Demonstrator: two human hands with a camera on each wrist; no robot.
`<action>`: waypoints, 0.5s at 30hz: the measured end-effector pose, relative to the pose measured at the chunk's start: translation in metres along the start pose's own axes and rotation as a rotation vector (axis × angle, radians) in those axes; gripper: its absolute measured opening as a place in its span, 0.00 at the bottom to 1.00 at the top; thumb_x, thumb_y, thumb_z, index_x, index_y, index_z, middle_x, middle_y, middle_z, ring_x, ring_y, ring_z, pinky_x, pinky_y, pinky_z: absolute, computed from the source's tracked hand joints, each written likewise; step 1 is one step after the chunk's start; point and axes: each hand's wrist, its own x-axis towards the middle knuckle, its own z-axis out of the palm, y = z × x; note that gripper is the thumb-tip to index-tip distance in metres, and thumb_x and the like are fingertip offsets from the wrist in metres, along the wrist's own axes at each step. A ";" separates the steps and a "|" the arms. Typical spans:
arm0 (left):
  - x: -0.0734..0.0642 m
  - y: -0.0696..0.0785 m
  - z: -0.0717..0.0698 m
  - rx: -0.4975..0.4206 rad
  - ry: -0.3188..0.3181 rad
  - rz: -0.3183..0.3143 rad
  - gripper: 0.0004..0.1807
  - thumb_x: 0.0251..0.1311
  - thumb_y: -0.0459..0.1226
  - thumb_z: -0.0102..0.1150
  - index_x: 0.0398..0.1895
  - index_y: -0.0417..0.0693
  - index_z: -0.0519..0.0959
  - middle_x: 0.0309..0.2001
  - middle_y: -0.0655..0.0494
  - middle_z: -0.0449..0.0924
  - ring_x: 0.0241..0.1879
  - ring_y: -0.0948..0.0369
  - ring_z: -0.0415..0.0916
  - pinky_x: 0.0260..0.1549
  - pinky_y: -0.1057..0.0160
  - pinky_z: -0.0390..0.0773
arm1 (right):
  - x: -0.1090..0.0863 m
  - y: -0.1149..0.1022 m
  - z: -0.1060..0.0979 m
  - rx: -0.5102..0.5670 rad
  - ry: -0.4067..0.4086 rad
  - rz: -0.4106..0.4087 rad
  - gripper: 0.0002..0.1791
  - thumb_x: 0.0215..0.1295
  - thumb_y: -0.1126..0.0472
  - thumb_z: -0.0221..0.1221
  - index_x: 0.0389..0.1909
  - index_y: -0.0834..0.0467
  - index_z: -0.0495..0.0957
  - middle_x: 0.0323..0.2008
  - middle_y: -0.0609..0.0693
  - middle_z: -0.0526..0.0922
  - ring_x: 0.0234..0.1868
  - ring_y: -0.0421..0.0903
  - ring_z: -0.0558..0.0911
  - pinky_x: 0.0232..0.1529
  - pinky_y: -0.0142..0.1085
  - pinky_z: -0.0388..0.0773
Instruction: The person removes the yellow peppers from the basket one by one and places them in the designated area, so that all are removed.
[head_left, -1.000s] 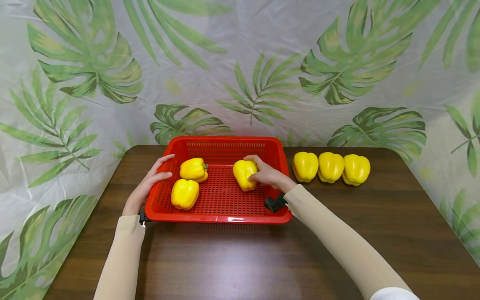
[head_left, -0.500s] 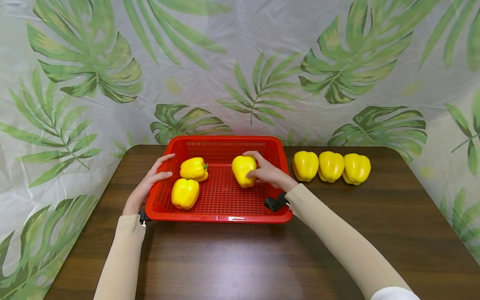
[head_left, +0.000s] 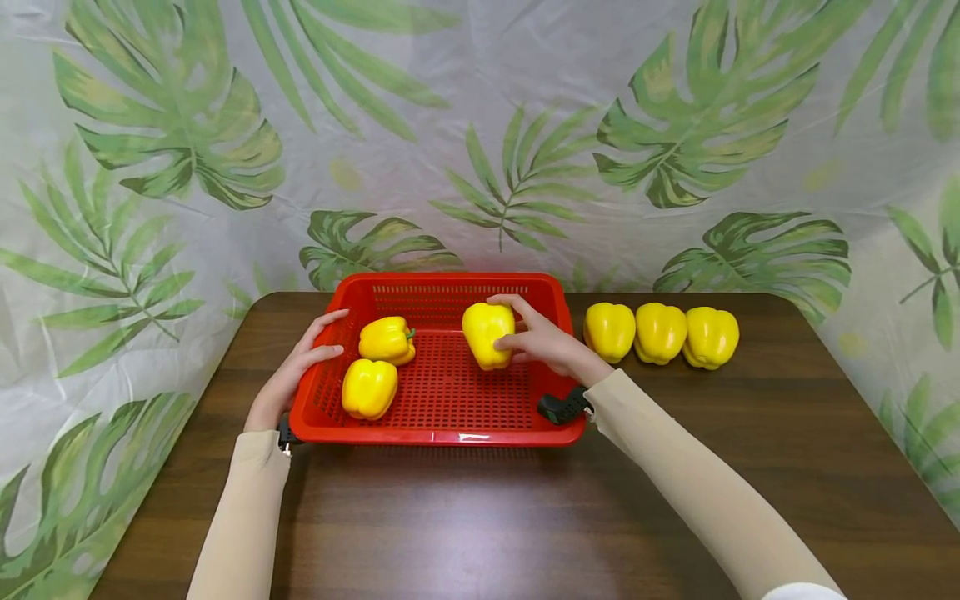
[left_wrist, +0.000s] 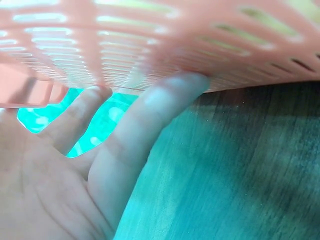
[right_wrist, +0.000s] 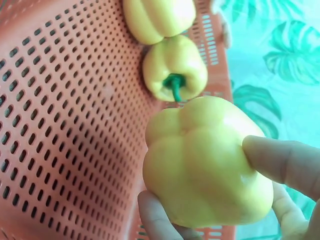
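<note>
Count: six yellow bell peppers, one red perforated plastic basket (head_left: 360, 435), two hands.

Distribution: one in hand, two in the basket, three on the wood-grain worktop (head_left: 465, 517). The held pepper (head_left: 480, 332) is over the right half of the basket; whether it clears the basket floor cannot be judged. At the basket's left end, the stemmed pepper (head_left: 384, 340) lies with its green stem to the right; the stemless-looking pepper (head_left: 370, 390) lies just on its near side. Right of the basket, on the far part of the worktop, the left row pepper (head_left: 609, 333), middle row pepper (head_left: 660, 333) and right row pepper (head_left: 710, 338) sit side by side.

Grip state: right hand (head_left: 551, 340) holds one pepper between thumb and fingers. Left hand (head_left: 296, 365) is spread wide at the basket's left side, thumb and a fingertip against the outer wall.

Versus 1.0 s ago: right hand and held pepper show slightly higher in the head view, raised or farther, cannot tell which; the right wrist is a little farther right. Left hand, basket and the other five peppers show no clear change.
</note>
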 end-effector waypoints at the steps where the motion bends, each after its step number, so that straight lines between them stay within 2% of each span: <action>1: 0.000 0.000 0.000 0.000 0.000 -0.001 0.32 0.70 0.34 0.40 0.75 0.59 0.46 0.71 0.45 0.45 0.63 0.43 0.56 0.49 0.55 0.76 | -0.002 -0.001 -0.001 -0.003 -0.002 -0.008 0.36 0.64 0.70 0.55 0.70 0.49 0.53 0.62 0.64 0.58 0.57 0.61 0.67 0.55 0.56 0.70; 5: -0.001 0.000 0.000 -0.007 0.000 -0.004 0.32 0.70 0.34 0.40 0.75 0.59 0.46 0.71 0.45 0.45 0.63 0.43 0.57 0.49 0.54 0.76 | -0.008 -0.003 -0.006 -0.027 0.000 -0.037 0.36 0.64 0.68 0.57 0.71 0.49 0.54 0.63 0.62 0.57 0.59 0.60 0.65 0.54 0.53 0.73; 15: -0.001 0.002 0.002 -0.008 -0.001 0.001 0.32 0.70 0.34 0.40 0.75 0.59 0.46 0.71 0.44 0.45 0.63 0.43 0.57 0.49 0.55 0.76 | -0.024 -0.008 -0.015 -0.021 0.005 -0.090 0.36 0.65 0.67 0.57 0.71 0.49 0.55 0.63 0.63 0.55 0.59 0.61 0.65 0.54 0.55 0.71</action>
